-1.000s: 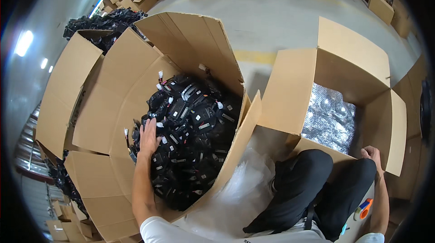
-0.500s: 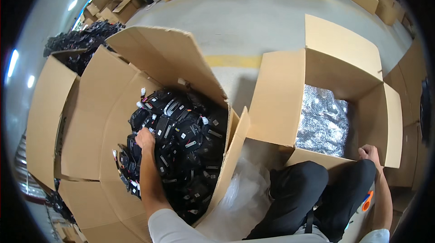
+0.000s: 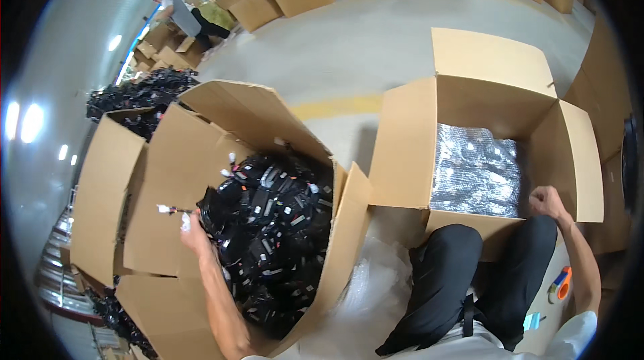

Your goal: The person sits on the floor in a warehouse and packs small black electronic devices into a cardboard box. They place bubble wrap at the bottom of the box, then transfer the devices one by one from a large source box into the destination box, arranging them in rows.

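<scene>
My left hand (image 3: 194,234) is closed on a black wired module (image 3: 213,208) at the left side of a large cardboard box (image 3: 155,189). From it a thin cable with a white connector (image 3: 163,209) sticks out to the left. Many similar black modules (image 3: 275,239), with pale labels and white plugs, are heaped in that box. My right hand (image 3: 549,202), fingers curled, is at the near right corner of a second open cardboard box (image 3: 402,145); whether anything is in it is hidden. Silver bubble wrap (image 3: 476,172) lies inside that second box.
Clear plastic wrapping (image 3: 372,273) lies between the boxes, left of my knees. An orange tape dispenser (image 3: 563,284) is on the floor at right. More black parts (image 3: 141,95) are piled behind the left box. A person (image 3: 184,18) bends near cartons at the far left.
My left hand has come from the heap to the box's left side with a black wired module. My right hand has moved up slightly at the box corner. The view has shifted.
</scene>
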Action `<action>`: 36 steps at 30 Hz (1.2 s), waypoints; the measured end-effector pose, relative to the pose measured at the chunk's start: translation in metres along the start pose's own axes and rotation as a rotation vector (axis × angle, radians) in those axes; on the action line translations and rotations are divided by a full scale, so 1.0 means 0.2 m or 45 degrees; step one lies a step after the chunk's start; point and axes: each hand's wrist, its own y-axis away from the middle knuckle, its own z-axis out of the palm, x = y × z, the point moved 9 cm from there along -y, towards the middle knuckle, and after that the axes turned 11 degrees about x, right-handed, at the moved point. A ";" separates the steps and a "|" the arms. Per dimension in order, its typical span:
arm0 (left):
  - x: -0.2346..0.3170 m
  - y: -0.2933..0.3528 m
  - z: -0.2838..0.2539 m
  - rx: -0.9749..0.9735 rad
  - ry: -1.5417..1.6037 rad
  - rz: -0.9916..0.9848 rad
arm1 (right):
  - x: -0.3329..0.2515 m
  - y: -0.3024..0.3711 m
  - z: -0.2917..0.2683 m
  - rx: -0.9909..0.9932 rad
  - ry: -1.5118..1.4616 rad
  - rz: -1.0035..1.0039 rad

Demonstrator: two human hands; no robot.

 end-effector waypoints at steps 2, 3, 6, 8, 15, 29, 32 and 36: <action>0.40 0.11 0.13 -0.139 0.299 -0.102 | -0.41 -0.06 0.00 0.147 -0.017 -0.378; 0.57 0.11 0.12 -0.201 0.380 -0.102 | -0.72 -0.06 0.05 0.102 -0.103 -0.385; 0.93 0.35 0.38 -0.969 0.906 -0.305 | -1.46 0.09 0.28 -0.209 -0.273 -0.756; 1.12 0.64 0.61 -1.141 1.054 -0.454 | -1.89 0.30 0.34 -0.399 -0.616 -1.045; 1.14 1.86 1.26 -0.990 0.936 -0.690 | -2.05 0.17 0.07 -0.663 -1.759 -0.666; 0.87 2.34 1.66 -1.154 0.643 -0.556 | -0.55 -1.12 0.40 -0.342 -1.613 0.265; 0.88 2.32 1.66 -1.049 0.116 0.269 | -0.33 -1.22 0.99 -0.446 -1.567 0.512; 0.98 2.39 1.67 -0.830 -0.339 1.114 | -0.08 -1.49 1.53 -0.449 -1.726 0.637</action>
